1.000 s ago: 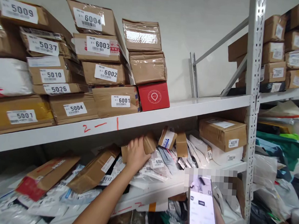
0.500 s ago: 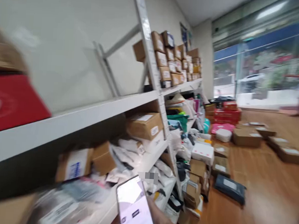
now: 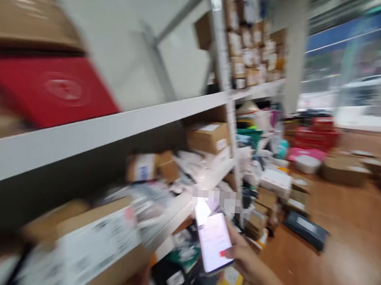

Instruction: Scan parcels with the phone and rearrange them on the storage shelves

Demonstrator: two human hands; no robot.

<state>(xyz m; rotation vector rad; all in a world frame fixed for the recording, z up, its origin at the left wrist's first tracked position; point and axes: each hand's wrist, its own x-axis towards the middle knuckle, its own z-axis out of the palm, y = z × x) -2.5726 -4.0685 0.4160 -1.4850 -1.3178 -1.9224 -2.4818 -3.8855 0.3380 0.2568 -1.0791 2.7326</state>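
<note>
My right hand (image 3: pixel 240 251) is closed round a smartphone (image 3: pixel 215 243) with a lit screen, its thumb near a red patch at the screen's lower right. At the lower left, a cardboard box (image 3: pixel 100 244) with a large white printed label is tilted in front of the shelf. Part of my left hand (image 3: pixel 139 282) shows blurred against the box's lower right end and grips it; most of that hand is hidden. Plastic-wrapped parcels (image 3: pixel 148 200) and small cartons (image 3: pixel 166 167) lie on the shelf behind.
A white shelf rack (image 3: pixel 166 117) runs along the wall, with a red box (image 3: pixel 64 92) at its upper left and stacked cartons (image 3: pixel 248 47) farther off. Bags and parcels fill the lower levels. A dark parcel (image 3: pixel 306 229) and several boxes (image 3: pixel 345 169) lie on the wooden floor.
The view has swung left and down. The labelled cardboard box and part of my left hand have come into view. The phone's screen display has changed and my right thumb is over it.
</note>
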